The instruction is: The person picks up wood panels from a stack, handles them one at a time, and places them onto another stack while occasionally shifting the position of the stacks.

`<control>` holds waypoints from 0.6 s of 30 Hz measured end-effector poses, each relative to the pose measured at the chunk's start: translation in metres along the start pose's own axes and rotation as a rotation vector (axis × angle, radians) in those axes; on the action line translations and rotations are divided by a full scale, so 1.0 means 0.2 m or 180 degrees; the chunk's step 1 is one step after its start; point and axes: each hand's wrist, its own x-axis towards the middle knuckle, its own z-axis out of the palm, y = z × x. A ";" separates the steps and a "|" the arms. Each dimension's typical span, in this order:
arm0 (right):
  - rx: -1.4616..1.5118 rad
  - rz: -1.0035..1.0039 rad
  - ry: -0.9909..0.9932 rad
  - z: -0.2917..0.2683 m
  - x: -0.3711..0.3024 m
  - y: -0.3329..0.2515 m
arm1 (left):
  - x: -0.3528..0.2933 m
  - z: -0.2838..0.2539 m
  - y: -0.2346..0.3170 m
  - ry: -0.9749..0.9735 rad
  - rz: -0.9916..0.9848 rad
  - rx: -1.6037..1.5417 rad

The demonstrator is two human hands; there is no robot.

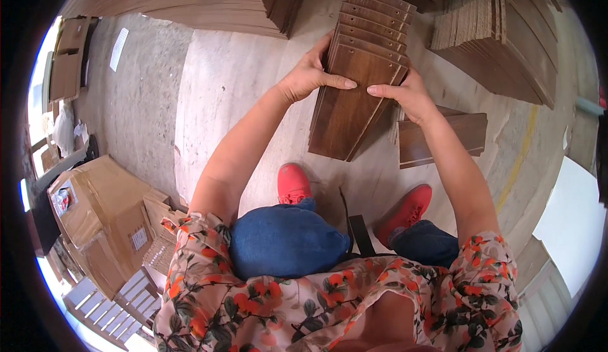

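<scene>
A stack of dark brown wood-grain boards [345, 114] is between my hands, its far ends stepped back like stairs, with small holes near those ends. My left hand [310, 76] grips the left edge, thumb lying across the top board and fingers hidden down the side. On the opposite edge my right hand [408, 97] holds on the same way, its thumb pointing at the left one. Whether the stack rests on the pale board surface or is slightly raised, I cannot tell. Just right of my right wrist lies a smaller pile of similar boards [443, 138].
Tall stacks of brown panels stand at the far left [209, 7] and far right [500, 42]. Cardboard boxes [104, 206] sit at the left beside slatted pieces [120, 308]. A white sheet [570, 225] lies at the right. My red shoes [293, 184] are close below the boards.
</scene>
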 end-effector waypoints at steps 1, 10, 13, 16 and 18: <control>-0.0002 0.0001 -0.0011 0.00 -0.01 0.00 | -0.01 0.01 0.02 -0.0019 0.0029 0.0008; -0.0553 -0.0558 0.0205 0.13 -0.19 -0.17 | -0.21 0.06 0.16 0.0274 0.0502 0.0713; -0.0643 -0.0699 0.0224 0.13 -0.24 -0.19 | -0.25 0.08 0.24 0.0259 0.0740 0.0897; -0.0614 -0.0835 0.0177 0.14 -0.29 -0.17 | -0.31 0.09 0.26 0.0281 0.0753 0.1140; -0.0364 -0.0709 0.0087 0.16 -0.33 -0.11 | -0.35 0.09 0.20 0.0242 0.0602 0.1133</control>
